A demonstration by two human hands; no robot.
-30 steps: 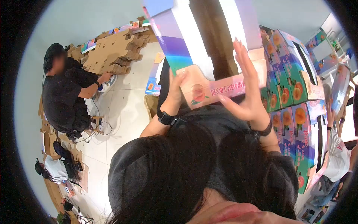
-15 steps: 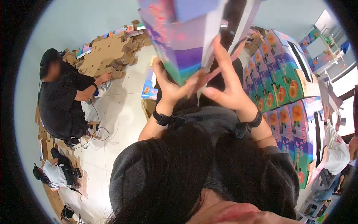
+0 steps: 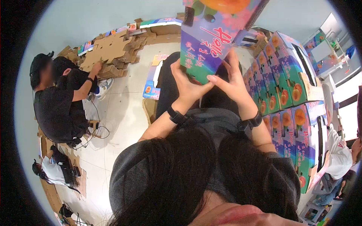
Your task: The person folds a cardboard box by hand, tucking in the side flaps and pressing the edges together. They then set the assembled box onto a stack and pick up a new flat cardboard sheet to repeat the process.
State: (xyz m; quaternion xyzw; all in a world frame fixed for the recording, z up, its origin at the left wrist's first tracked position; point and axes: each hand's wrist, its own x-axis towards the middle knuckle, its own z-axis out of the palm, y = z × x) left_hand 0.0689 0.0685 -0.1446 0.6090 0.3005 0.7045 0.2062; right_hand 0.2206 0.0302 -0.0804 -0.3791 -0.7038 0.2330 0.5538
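A printed fruit carton (image 3: 211,49) stands tilted above my lap, its purple and green face with pink lettering and an orange fruit turned towards me. My left hand (image 3: 190,86) cups its lower left corner, with the thumb along the bottom edge. At the lower right side, my right hand (image 3: 234,86) grips the carton, its thumb near the bottom corner and its fingers up along the side. The carton's top runs out of view, and some fingertips are hidden behind it.
Finished-looking cartons (image 3: 277,71) are stacked to my right. Flattened cardboard (image 3: 109,49) lies piled ahead on the left, near a person in black (image 3: 54,107) with cables beside them. Another printed carton (image 3: 152,88) sits by my left leg.
The carton has turned, so its lettered face now shows instead of its edge and open side. My hands have closed around its lower end; the right fingers were spread before.
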